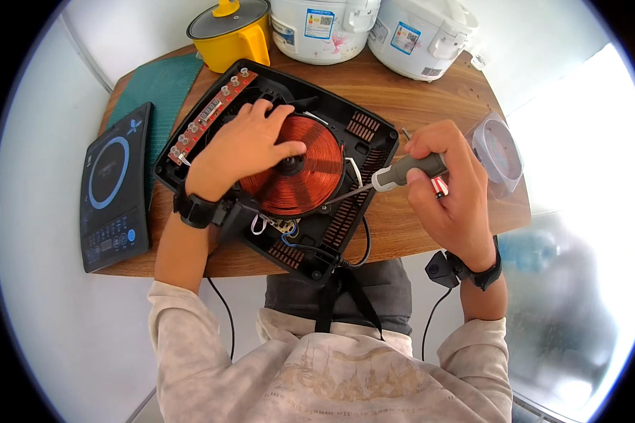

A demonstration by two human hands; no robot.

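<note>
An opened black induction cooker housing [286,255] lies on the table, showing a round copper coil [289,190], a red circuit strip [214,104] and wiring. My left hand [250,144] rests over the coil's upper left, fingers apart and curved, with nothing seen in its grasp. My right hand [448,197] is closed on a grey-and-white screwdriver [413,169], whose shaft points down-left to the coil's lower right edge. Something small, red and white, shows under that hand, partly hidden.
A black cooker top panel [109,183] lies left on a green mat [159,81]. A yellow pot [231,47] and two white rice cookers [321,32] stand at the back. A clear container [495,144] sits on the wooden table's [388,240] right end. Cables hang below.
</note>
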